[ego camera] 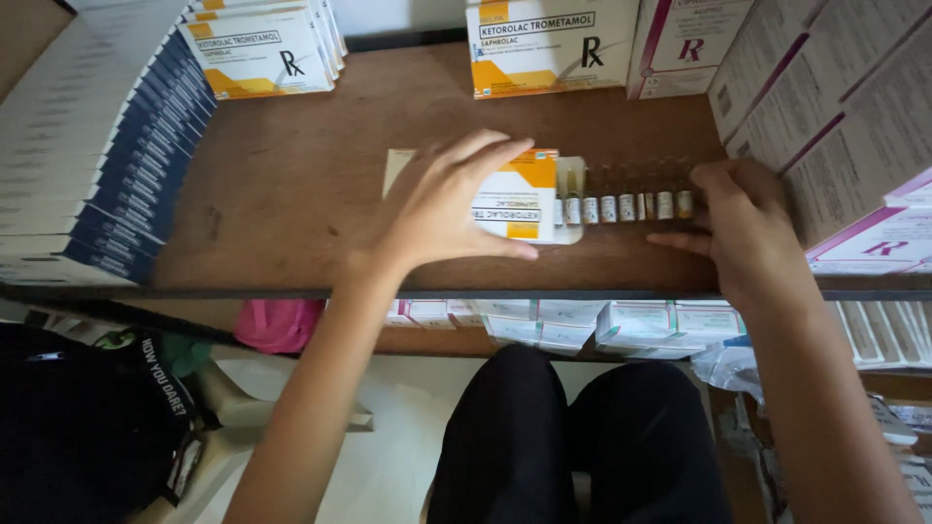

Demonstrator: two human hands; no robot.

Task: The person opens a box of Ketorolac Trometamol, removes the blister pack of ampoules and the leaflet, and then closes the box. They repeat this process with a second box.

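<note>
1. The left hand (442,206) has its fingers spread and grips a white and orange box (519,199) lying on the brown counter (291,184).
2. A row of small glass vials (626,206) sticks out of the box's right end.
3. The right hand (748,228) is half curled; its fingers touch the far end of the row.

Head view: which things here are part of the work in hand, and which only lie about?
In hand:
left hand on the white and orange box
row of small ampoules partly out of it
right hand at the row's end

Lying about:
stacked boxes behind
blue-edged boxes at left
pink-marked boxes at right
</note>
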